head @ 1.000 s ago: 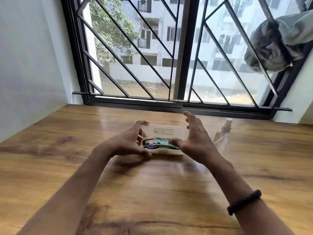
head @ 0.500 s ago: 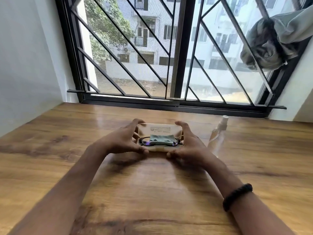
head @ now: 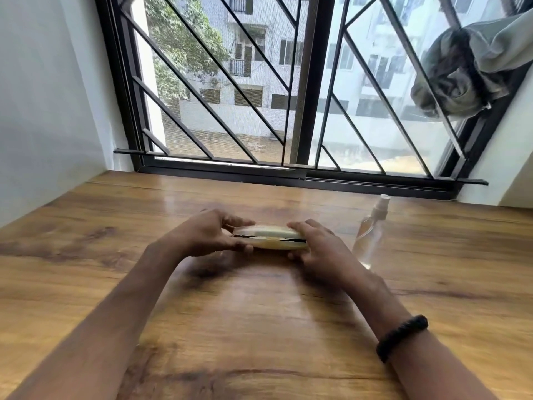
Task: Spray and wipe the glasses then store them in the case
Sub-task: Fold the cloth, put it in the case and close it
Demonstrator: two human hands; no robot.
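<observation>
Now both hands are clamped round the case (head: 271, 239). The left hand (head: 210, 235) grips its left end and the right hand (head: 317, 249) its right end, with fingers curled over the lid and thumbs at the near edge. Half a second ago the lid stood up and the glasses lay in the tray with a folded cloth on top. The lid has since come down, and only a thin dark slit shows between lid and base. The glasses are out of sight, presumably inside.

That puts the task at its last step: spraying and wiping look finished, and one more squeeze should close the case. The risk is the cloth or a temple arm catching in the gap, though I cannot tell whether anything is caught.

Just right of the right hand, the bottle (head: 372, 235) stands upright on the table (head: 259, 327). A dark bracelet (head: 402, 333) circles the right wrist. Far beyond is the barred window (head: 300, 82), with a grey bundle (head: 467, 73) lodged in its right corner.
</observation>
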